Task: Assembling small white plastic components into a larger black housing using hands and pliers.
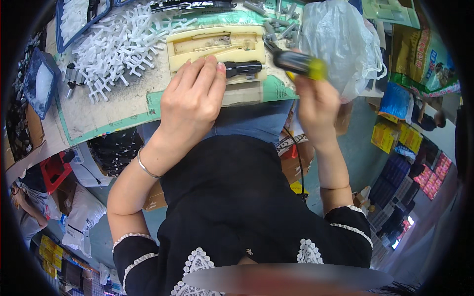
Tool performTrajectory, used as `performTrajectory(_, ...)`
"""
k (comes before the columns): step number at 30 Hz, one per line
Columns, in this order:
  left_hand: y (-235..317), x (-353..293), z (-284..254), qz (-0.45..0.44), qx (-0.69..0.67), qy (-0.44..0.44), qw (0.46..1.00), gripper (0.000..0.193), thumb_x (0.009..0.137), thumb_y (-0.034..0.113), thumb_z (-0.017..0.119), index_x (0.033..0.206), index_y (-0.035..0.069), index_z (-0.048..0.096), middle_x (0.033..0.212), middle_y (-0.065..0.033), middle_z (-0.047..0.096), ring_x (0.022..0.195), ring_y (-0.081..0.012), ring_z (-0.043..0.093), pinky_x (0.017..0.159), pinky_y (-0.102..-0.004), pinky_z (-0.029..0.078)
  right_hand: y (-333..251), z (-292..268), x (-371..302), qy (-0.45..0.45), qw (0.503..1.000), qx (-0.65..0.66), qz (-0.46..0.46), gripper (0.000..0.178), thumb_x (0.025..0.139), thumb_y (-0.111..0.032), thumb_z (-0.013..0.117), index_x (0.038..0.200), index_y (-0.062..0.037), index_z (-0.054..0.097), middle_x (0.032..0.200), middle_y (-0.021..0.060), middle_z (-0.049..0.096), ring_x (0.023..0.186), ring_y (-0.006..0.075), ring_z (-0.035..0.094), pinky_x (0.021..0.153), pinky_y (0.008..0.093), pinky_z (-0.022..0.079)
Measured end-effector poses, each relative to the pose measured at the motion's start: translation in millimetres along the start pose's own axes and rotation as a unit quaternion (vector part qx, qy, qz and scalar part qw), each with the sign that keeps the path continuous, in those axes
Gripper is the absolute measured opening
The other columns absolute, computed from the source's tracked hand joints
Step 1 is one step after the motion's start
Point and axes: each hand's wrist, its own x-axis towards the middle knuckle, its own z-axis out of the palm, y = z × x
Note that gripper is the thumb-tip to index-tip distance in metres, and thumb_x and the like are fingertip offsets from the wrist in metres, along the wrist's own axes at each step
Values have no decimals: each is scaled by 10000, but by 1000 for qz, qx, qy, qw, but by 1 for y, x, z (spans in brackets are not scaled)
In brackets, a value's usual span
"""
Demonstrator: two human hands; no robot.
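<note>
My left hand (192, 93) lies over a cream-coloured fixture block (242, 42), its fingers stretched out flat and close together. The index fingertip touches a black cylindrical part (244, 68) that sits in the block's groove. The part's left end is hidden under the fingers, and the thumb does not show. To the right of the block, my right hand (318, 106) is closed round a black-and-yellow hand tool (298, 64). Motion blurs this tool, so its exact kind cannot be made out. It is held in the air, apart from the black part.
A heap of white plastic pieces (118, 47) covers the table's left side. Grey cylindrical pieces (284, 29) lie behind the tool, beside a crumpled clear plastic bag (340, 44). Blue trays (37, 96) stand at the left. A black cable (299, 167) hangs below the table's edge.
</note>
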Motion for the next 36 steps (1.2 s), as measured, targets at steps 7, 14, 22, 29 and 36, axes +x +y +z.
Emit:
performTrajectory(7,19,-7,-8,-54,-51,11,997,280,720,83,677,988,15,634,1134,-83,589,809,-222,563,673,-331,418,-24,-1,22,-107,987,-55,103,137,910,-121,531,942,3,578,711,158,564,626,324,552,565,359,430)
performTrajectory(14,44,-39,18,-80,10,-18,997,47,677,86,582,657,44,577,1213,-113,576,498,-125,470,439,-253,370,-31,49,33,-215,960,-146,-102,244,847,-152,595,1052,-24,567,712,136,601,632,291,611,520,375,471)
performTrajectory(22,45,-49,28,-95,24,2,995,30,674,115,574,660,89,575,1294,-70,527,410,-101,434,404,-233,362,-36,51,28,-217,965,-117,-86,269,856,-130,582,1085,10,566,790,160,634,657,302,627,548,368,493)
performTrajectory(29,45,-57,28,-109,11,-26,994,91,667,121,575,747,91,606,1149,-34,591,440,-103,467,433,-251,401,-39,56,28,-290,940,-146,-106,298,861,-162,582,1140,-58,565,740,99,614,594,276,596,491,366,459)
performTrajectory(36,37,-56,26,-96,-67,-22,993,115,666,91,564,767,78,617,1093,-50,601,465,-130,495,459,-269,427,-41,87,44,-325,918,-181,-138,341,859,-202,584,1165,-56,553,723,118,617,627,276,617,508,356,475)
